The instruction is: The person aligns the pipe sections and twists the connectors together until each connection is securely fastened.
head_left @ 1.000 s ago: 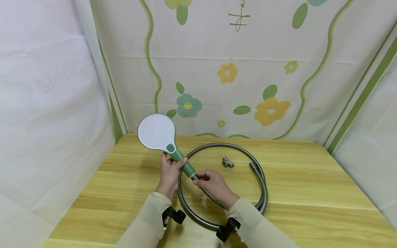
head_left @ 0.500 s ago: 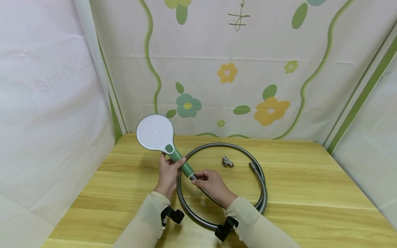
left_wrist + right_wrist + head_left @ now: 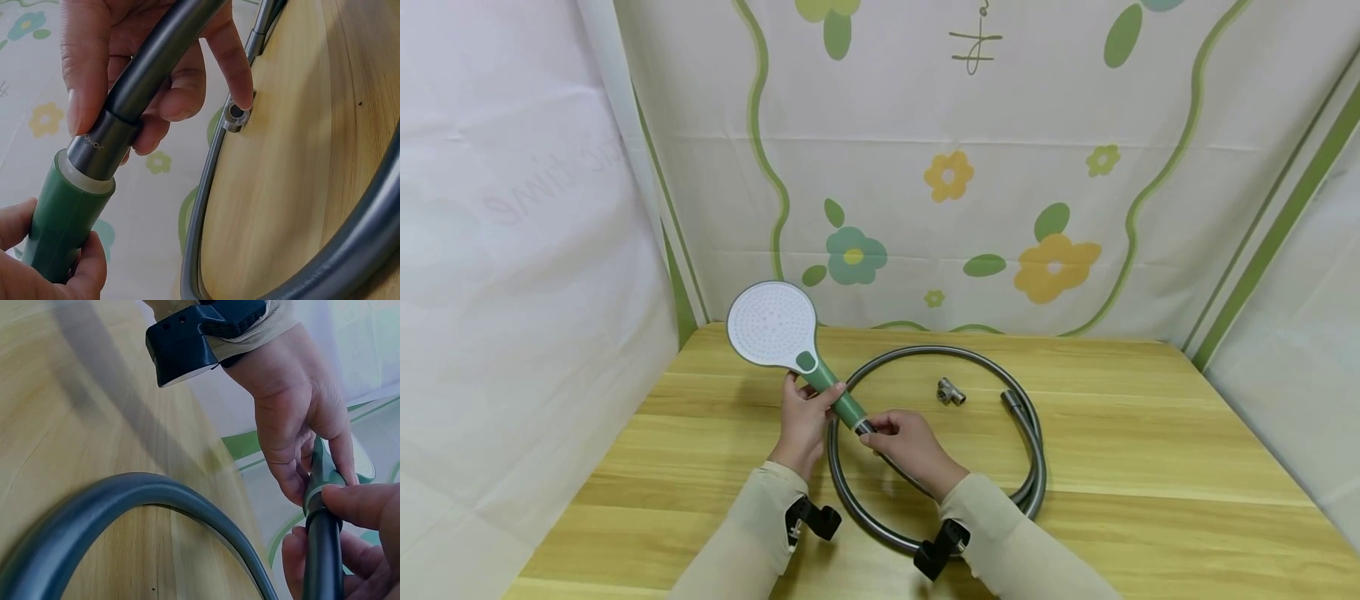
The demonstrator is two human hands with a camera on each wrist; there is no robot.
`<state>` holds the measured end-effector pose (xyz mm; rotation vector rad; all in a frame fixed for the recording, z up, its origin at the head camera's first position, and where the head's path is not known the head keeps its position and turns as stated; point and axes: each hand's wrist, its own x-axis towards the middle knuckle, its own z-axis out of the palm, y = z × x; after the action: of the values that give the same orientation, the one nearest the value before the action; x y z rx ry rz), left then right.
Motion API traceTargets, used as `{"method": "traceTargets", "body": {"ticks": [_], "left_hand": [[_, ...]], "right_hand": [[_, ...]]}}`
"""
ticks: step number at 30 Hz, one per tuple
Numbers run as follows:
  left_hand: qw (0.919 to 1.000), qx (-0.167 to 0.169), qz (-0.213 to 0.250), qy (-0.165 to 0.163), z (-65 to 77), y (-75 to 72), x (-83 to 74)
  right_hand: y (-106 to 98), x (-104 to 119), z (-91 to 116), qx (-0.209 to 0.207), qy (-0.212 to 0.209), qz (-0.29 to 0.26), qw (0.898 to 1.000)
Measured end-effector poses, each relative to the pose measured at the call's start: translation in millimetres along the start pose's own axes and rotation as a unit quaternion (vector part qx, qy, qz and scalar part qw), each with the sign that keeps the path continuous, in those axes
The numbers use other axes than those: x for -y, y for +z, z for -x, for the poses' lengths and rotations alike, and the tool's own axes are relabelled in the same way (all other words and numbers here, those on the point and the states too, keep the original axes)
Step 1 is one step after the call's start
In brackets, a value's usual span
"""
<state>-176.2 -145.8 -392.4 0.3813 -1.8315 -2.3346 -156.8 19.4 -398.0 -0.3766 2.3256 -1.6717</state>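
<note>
My left hand point(image 3: 802, 425) grips the green handle of a shower head point(image 3: 772, 325), whose round white spray face is turned up toward the head camera. At the handle's lower end, my right hand point(image 3: 912, 446) pinches the dark metal end fitting point(image 3: 94, 150) of a shower hose point(image 3: 936, 350) between thumb and fingers. The fitting meets the handle in line, and a pale ring shows between them in the left wrist view. From there the grey hose runs down to a large loop on the table, with its other end lying inside the loop at the right.
A small metal tee fitting point(image 3: 951, 392) lies on the wooden table point(image 3: 1150, 433) within the hose loop. Printed fabric point(image 3: 880, 200) hangs behind the table, with more fabric at both sides. A black wrist camera point(image 3: 812, 518) is strapped on each sleeve.
Both hands and the shower head have shifted slightly left and a little down. The right hand keeps its pinch on the hose fitting; the tee fitting stays in place.
</note>
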Motion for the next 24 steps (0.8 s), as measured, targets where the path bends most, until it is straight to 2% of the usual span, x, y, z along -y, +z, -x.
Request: {"method": "traceTargets", "body": {"ticks": [10,24], "left_hand": [[0.9998,0.003,0.009,-0.016,-5.4,-5.9,4.3],[0.9995,-0.013,0.006,-0.027,-8.9,-7.8,1.8]], "right_hand": [[4.1,-3.2,-5.6,0.007,-0.003,0.007,1.0],[7.8,-0.6,-9.9,0.013,0.011,0.035,0.999]]}}
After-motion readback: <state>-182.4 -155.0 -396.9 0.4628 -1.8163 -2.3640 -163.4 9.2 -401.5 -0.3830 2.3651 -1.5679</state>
